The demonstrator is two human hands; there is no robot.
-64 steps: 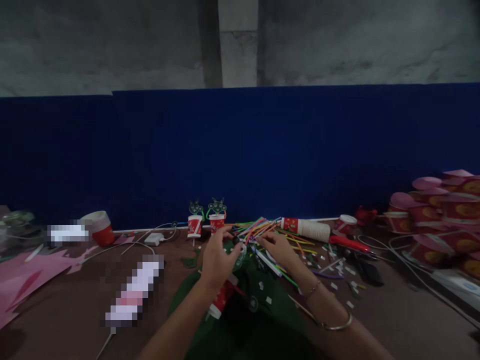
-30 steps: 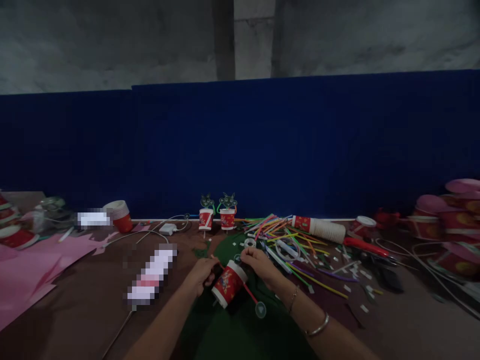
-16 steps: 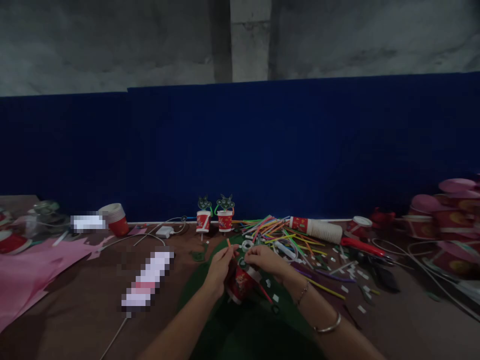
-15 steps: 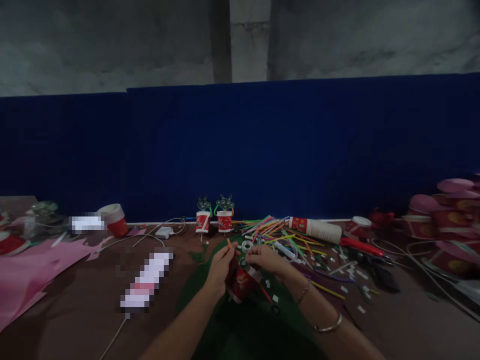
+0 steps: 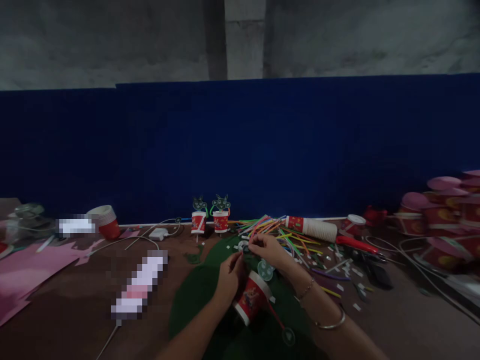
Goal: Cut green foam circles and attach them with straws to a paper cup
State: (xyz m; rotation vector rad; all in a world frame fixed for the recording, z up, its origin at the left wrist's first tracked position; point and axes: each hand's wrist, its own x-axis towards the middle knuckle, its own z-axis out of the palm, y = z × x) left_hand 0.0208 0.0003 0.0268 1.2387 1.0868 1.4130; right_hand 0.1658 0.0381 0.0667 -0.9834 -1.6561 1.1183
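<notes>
My left hand (image 5: pixel 229 279) is closed, fingertips pinched on something too small to make out, just left of a tilted red paper cup (image 5: pixel 252 298). My right hand (image 5: pixel 270 251) also pinches, its fingertips close to the left ones, beside a white ring like a tape roll (image 5: pixel 243 246). From the cup a red strip runs down to a round dark piece (image 5: pixel 288 336). A pale green round piece (image 5: pixel 265 270) shows above the cup, under my right hand. Dark green material (image 5: pixel 195 300) lies below both hands.
Two decorated cups (image 5: pixel 220 221) stand at the back. Coloured sticks (image 5: pixel 262 227), a cup stack (image 5: pixel 318 230), a red-handled tool (image 5: pixel 356 243) and paper bits lie right. Pink sheets (image 5: pixel 41 270) and a blurred-out long object (image 5: pixel 138 285) are left.
Both hands have drawn closer together at the fingertips. The red cup shows more fully and sits lower right, and the orange piece at my left fingertips no longer shows. The view has shifted slightly.
</notes>
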